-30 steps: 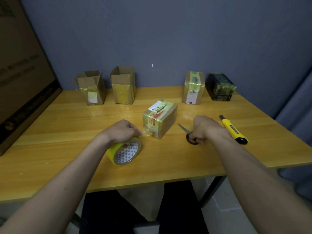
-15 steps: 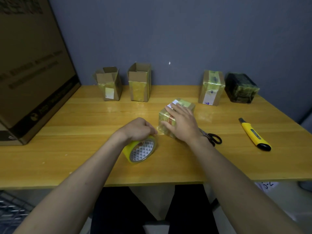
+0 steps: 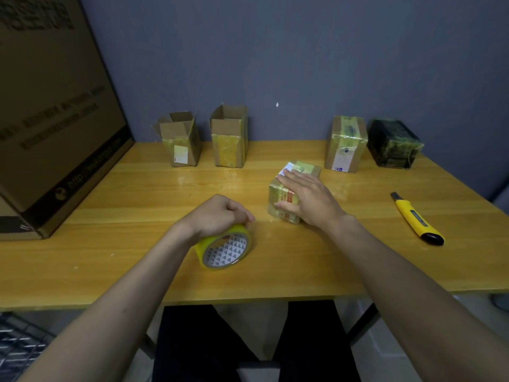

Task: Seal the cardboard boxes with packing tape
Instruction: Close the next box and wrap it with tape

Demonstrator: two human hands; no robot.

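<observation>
Left hand [image 3: 217, 216] curls over the yellow packing-tape roll [image 3: 224, 250], steadying it on the wooden table [image 3: 137, 205]. Right hand [image 3: 305, 197], fingers spread flat, presses the small tape-wrapped cardboard box [image 3: 281, 198] mid-table; firm, even strokes should bond the tape without creases.

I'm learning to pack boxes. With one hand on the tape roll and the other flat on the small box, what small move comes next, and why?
Probably smooth the tape down: the right hand lies flat on the taped box, while the left hand grips the yellow tape roll just beside it on the table. Whether a strip joins them is unclear.
</observation>
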